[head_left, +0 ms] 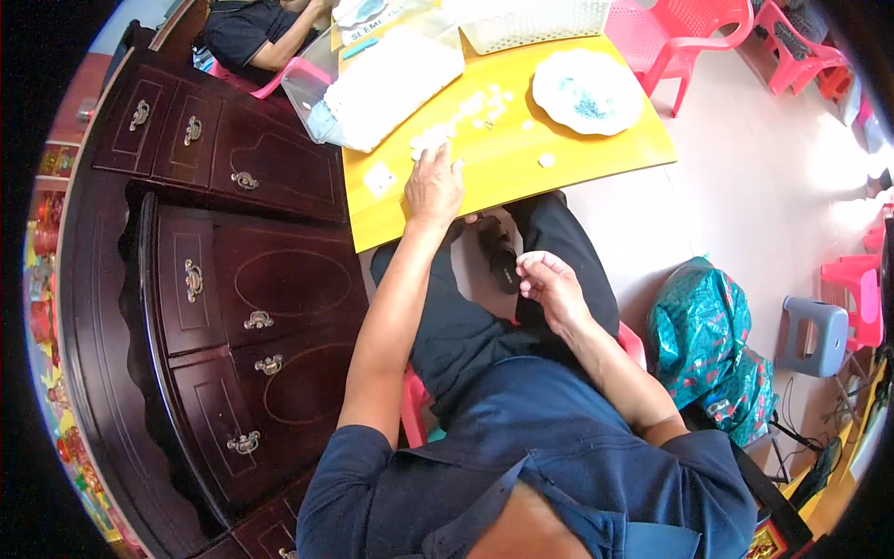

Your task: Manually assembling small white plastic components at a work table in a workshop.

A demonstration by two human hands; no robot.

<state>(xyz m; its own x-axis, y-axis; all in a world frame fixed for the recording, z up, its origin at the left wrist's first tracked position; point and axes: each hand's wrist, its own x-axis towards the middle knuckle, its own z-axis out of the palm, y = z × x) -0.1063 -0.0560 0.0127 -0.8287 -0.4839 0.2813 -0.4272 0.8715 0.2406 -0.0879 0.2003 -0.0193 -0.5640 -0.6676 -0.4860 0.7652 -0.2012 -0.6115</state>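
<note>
My left hand (434,189) reaches over the near part of the yellow table (503,172). Its fingers are stretched out, and the tips touch small white pieces (463,114) scattered in a loose band there. My right hand (551,284) hangs above my lap, off the table's near edge. Thumb and forefinger are pinched together; what they hold, if anything, is too small to make out. One round white piece (546,160) lies apart near the edge. A small white square (379,179) rests left of my left hand.
A clear bin with a white heap (396,91) stands at the table's left, a scalloped plate (549,91) at its right, a white basket (535,23) behind. Dark drawers (279,270) flank my left. Green bags (703,321) sit on the right. Another person (247,37) sits far left.
</note>
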